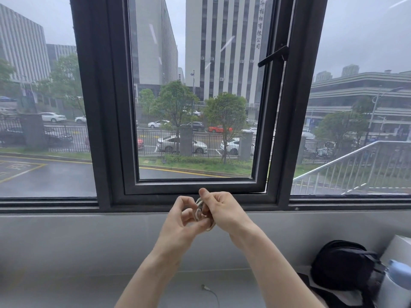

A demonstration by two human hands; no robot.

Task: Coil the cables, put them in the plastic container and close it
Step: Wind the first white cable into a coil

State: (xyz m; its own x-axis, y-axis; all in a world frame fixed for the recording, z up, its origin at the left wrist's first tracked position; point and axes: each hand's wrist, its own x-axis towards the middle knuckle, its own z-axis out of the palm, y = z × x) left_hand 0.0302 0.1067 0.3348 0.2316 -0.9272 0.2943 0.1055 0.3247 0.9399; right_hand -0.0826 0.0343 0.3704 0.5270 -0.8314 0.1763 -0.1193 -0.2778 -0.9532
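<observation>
Both my hands are raised in front of the window sill and meet around a small coil of white cable (198, 211). My left hand (182, 221) pinches the coil from the left, its fingers curled on the loops. My right hand (222, 211) grips the coil from the right, thumb pointing up. Most of the coil is hidden between the fingers. Another thin white cable (210, 291) with a small plug lies on the grey ledge below, between my forearms. No plastic container is in view.
A black pouch or bag (342, 265) lies on the ledge at the lower right, beside a white box (400, 247) and a blue-capped bottle (398, 283). A dark window frame (195, 190) with a handle stands right behind my hands.
</observation>
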